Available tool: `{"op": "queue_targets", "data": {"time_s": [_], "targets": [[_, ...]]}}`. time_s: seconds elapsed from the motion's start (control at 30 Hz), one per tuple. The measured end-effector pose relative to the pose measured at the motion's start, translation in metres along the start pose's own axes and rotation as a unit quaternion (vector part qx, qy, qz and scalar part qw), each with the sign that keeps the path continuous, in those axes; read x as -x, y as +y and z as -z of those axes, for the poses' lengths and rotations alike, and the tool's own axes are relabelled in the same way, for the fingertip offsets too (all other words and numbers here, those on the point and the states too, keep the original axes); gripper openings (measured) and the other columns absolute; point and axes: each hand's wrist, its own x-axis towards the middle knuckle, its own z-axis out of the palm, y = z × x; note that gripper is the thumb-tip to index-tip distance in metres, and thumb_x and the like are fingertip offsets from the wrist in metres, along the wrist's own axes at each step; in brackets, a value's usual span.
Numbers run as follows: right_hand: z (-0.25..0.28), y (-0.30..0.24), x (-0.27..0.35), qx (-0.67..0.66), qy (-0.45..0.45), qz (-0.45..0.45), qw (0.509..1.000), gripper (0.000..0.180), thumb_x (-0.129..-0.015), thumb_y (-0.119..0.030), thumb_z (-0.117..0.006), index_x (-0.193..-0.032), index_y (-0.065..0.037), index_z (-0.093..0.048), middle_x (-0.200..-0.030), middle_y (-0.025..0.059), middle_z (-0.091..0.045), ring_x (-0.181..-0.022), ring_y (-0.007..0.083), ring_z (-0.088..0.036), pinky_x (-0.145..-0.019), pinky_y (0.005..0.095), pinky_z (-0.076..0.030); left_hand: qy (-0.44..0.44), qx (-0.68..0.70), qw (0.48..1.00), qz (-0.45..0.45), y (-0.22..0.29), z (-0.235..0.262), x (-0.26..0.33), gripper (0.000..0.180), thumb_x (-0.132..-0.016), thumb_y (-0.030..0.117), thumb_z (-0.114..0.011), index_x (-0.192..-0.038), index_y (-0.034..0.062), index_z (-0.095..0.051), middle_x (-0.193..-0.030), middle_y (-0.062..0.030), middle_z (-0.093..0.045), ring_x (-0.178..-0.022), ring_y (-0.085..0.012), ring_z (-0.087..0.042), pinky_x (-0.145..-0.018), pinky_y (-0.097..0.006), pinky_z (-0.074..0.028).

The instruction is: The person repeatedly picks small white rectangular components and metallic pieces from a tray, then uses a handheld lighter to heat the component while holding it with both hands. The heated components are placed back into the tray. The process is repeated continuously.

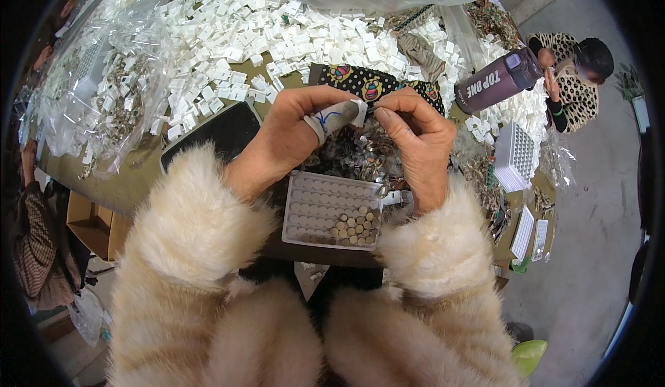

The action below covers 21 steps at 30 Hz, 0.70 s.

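My left hand (287, 134) pinches a small white plastic piece (360, 113) between thumb and fingers. A grey-white cover (330, 121) with blue marks wraps the thumb. Close against the piece, my right hand (424, 138) has its thumb and forefinger pressed together on something small and dark, too tiny to name. Below both hands lies a heap of small metal parts (367, 153). Nearer to me sits a translucent plastic tray (296, 203) with rows of round wells; several small round discs (355, 226) lie in its right part.
A large pile of white plastic pieces (242, 34) covers the far table. A phone (211, 136) lies left, a patterned black cloth (360, 79) beyond my hands, a purple bottle (495, 82) right. White racks (514, 155) stand at the right edge. Another person (571, 82) is far right.
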Motion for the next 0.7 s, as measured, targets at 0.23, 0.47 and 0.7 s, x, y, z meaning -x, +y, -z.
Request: {"op": "queue_targets", "data": {"time_s": [0.23, 0.47, 0.7], "targets": [[-0.0016, 0.0004, -0.0001, 0.004, -0.007, 0.024, 1.0, 0.012, -0.082, 0.011, -0.071, -0.09, 0.002, -0.07, -0.088, 0.0032, -0.065, -0.08, 0.01, -0.058, -0.072, 0.0244, -0.047, -0.045, 0.069, 0.997, 0.007, -0.0005, 0.0026, 0.002, 0.022, -0.097, 0.016, -0.068, -0.115, 0.0036, -0.072, -0.092, -0.003, -0.073, -0.062, -0.0021, -0.05, -0.052, -0.019, -0.036], [-0.0019, -0.002, -0.0009, 0.116, -0.026, 0.103, 0.988, 0.014, -0.079, 0.013, -0.071, -0.089, 0.003, -0.068, -0.084, 0.0063, -0.065, -0.076, 0.0138, -0.06, -0.069, 0.0262, -0.049, -0.026, 0.049, 0.998, -0.022, -0.0026, 0.0023, 0.0014, 0.019, -0.098, 0.015, -0.065, -0.112, 0.0035, -0.072, -0.091, -0.0035, -0.073, -0.064, -0.0026, -0.051, -0.053, -0.019, -0.036], [-0.0048, -0.0017, 0.0005, 0.109, -0.029, 0.097, 0.989, 0.016, -0.078, 0.013, -0.071, -0.089, 0.002, -0.068, -0.084, 0.007, -0.065, -0.076, 0.0151, -0.061, -0.068, 0.0271, -0.049, -0.028, 0.044, 0.996, 0.069, 0.003, 0.0053, 0.0019, 0.017, -0.1, 0.016, -0.063, -0.108, 0.0037, -0.072, -0.09, -0.0032, -0.073, -0.065, -0.003, -0.053, -0.052, -0.018, -0.036]]}}
